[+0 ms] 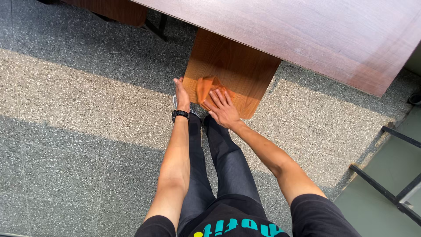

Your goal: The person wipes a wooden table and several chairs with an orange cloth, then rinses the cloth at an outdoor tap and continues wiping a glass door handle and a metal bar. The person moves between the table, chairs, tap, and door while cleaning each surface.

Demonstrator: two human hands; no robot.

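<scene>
I look straight down at a wooden table leg panel (239, 66) under a dark wood tabletop (315, 30). My right hand (222, 107) lies flat, fingers spread, pressing an orange cloth (205, 87) against the panel's lower part. My left hand (181, 94), with a black watch on the wrist, rests on the panel's left edge and holds nothing else. My legs in dark trousers stand just below the panel.
Speckled grey stone floor (79, 114) spreads around, with a lighter sunlit band across it. A black metal frame (386, 188) stands at the right over a greenish floor. Another wooden furniture piece (118, 11) sits at the top left.
</scene>
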